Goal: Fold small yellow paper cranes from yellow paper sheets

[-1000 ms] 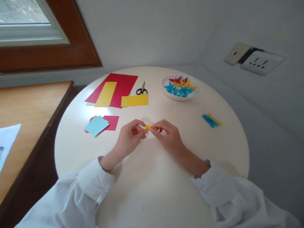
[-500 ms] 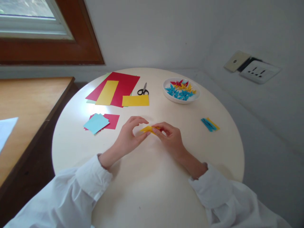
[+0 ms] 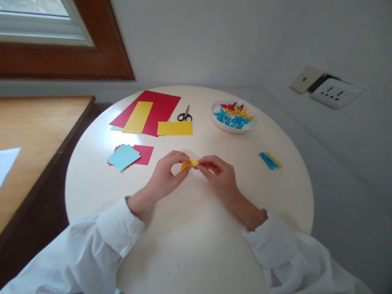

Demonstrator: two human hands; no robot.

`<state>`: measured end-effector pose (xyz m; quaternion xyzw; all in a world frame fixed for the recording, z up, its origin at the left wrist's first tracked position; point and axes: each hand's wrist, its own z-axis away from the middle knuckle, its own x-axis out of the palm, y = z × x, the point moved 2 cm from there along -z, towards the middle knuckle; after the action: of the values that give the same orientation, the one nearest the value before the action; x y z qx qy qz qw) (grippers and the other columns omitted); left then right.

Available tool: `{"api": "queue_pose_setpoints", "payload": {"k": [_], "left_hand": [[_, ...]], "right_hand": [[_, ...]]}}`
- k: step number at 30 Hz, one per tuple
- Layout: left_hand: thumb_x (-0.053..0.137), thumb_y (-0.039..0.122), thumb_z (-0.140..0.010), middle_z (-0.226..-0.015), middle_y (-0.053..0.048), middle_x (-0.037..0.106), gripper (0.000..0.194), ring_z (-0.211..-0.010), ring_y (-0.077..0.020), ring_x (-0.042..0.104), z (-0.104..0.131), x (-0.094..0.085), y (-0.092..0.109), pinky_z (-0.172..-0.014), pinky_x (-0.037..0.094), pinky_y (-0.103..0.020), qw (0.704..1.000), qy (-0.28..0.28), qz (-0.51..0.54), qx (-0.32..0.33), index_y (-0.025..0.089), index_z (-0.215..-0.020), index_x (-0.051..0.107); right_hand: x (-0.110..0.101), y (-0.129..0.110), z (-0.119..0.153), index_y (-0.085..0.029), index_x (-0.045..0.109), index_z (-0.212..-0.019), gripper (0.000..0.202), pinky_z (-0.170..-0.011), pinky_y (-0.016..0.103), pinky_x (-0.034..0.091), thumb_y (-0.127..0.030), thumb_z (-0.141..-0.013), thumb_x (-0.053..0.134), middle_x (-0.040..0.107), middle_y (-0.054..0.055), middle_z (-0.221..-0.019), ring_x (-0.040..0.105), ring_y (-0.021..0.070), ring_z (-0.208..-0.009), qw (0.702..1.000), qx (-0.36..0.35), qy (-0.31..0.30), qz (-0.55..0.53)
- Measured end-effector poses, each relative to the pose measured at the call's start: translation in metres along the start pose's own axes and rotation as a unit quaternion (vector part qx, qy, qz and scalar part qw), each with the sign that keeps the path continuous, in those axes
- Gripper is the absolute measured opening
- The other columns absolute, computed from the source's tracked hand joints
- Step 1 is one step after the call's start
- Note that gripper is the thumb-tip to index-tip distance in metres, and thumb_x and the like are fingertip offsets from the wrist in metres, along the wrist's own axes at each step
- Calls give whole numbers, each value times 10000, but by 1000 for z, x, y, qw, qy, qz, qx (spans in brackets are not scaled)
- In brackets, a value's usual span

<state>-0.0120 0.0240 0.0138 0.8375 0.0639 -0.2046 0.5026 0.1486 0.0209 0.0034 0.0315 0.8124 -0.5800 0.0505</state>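
A small piece of folded yellow paper [image 3: 190,163] is held just above the middle of the round table, between both hands. My left hand [image 3: 168,173] pinches its left part between thumb and fingers. From the other side, my right hand [image 3: 219,175] is closed on its right end with thumb and forefinger. The fingertips cover parts of the paper, so its full shape is hidden.
On the round white table [image 3: 190,237] lie a light-blue and pink paper stack [image 3: 124,157], red sheets [image 3: 161,104], yellow strips [image 3: 175,128], scissors [image 3: 185,116] and folded blue and yellow strips [image 3: 270,160]. A white dish [image 3: 234,130] holds several folded paper figures.
The left fingers have closed onto the yellow paper, where the forefinger was raised off it before. The paper has turned, with one pointed end now slanting down at the left.
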Motion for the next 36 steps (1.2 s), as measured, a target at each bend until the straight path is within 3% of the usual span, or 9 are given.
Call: {"api": "queue_pose_setpoints", "payload": {"k": [7,15,18,22,29,36], "left_hand": [[566,140,-798,-964,-82,627,88,-906,-176,608,0,0,1,-788,498,-313,999,24,-10,46,188,-853,615],[596,221,-803,-1058,-113,655,54,-1011,-218,618,2,2,-7,-813,506,-341,996,19,73,-39,181,-838,607],[585,248,-814,-1044,-115,663,96,-965,-218,638,2,3,-8,-768,522,-331,993,1,93,-71,176,-875,605],[563,255,-829,-947,-95,676,109,-837,-192,653,2,3,-6,-706,528,-315,993,-7,92,-80,175,-892,603],[576,250,-819,-1003,-122,671,85,-871,-188,655,1,2,-1,-725,522,-310,991,11,120,-64,166,-819,571],[586,278,-820,-1043,-127,654,114,-889,-187,651,1,3,-1,-766,518,-326,988,-1,130,-77,167,-816,559]], "right_hand": [[-2,-2,0,-197,681,-770,44,-717,258,554,-194,-738,650,706,25,-787,661,138,-747,999,-33,1,29],[-1,-3,2,-208,686,-767,68,-718,276,536,-178,-762,626,715,27,-781,660,147,-742,996,-66,-8,57],[-1,-4,2,-203,681,-763,65,-710,273,531,-181,-770,620,713,30,-776,656,142,-733,996,-72,-9,60],[0,-3,3,-197,672,-742,22,-692,264,532,-210,-746,654,702,24,-755,651,138,-719,998,-49,-12,43],[3,-3,1,-190,671,-713,79,-658,258,560,-263,-693,690,709,15,-721,671,140,-676,998,50,10,-38],[3,-4,1,-190,671,-711,71,-688,271,570,-259,-699,685,711,19,-737,676,144,-702,998,36,10,-44]]}}
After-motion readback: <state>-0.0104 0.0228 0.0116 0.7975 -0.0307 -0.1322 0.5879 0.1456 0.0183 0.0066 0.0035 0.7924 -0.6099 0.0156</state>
